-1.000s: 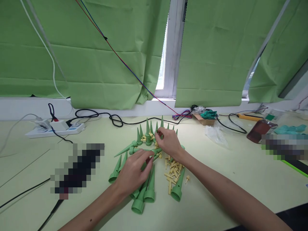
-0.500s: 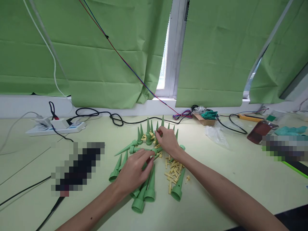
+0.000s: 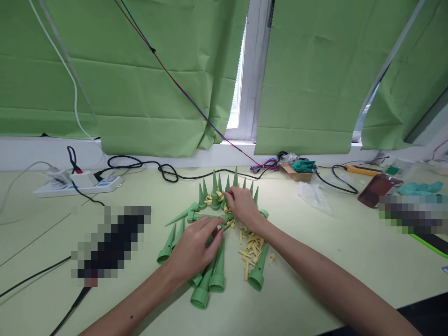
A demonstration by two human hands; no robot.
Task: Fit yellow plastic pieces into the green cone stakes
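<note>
- Hardly anything moved, so the yellow pieces (image 3: pixel 254 246) at five o'clock lie unchanged
- Left hand (image 3: pixel 196 245) half-curled, right hand (image 3: pixel 243 204) narrow; I can't tell what's held

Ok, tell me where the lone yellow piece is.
In the head view, the lone yellow piece lies right of centre, just right of the green cone beside the yellow pile.

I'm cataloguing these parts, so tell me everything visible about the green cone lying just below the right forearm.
The green cone looks like matte plastic: a tapering body with a small dark hole in its side, and a wider, open collar at the base. It lies on its side on the table, open end towards the person, narrowing away towards the right forearm; its tip isn't visible. Yellow pieces lie close beside it; whether any touch it is unclear.
</note>
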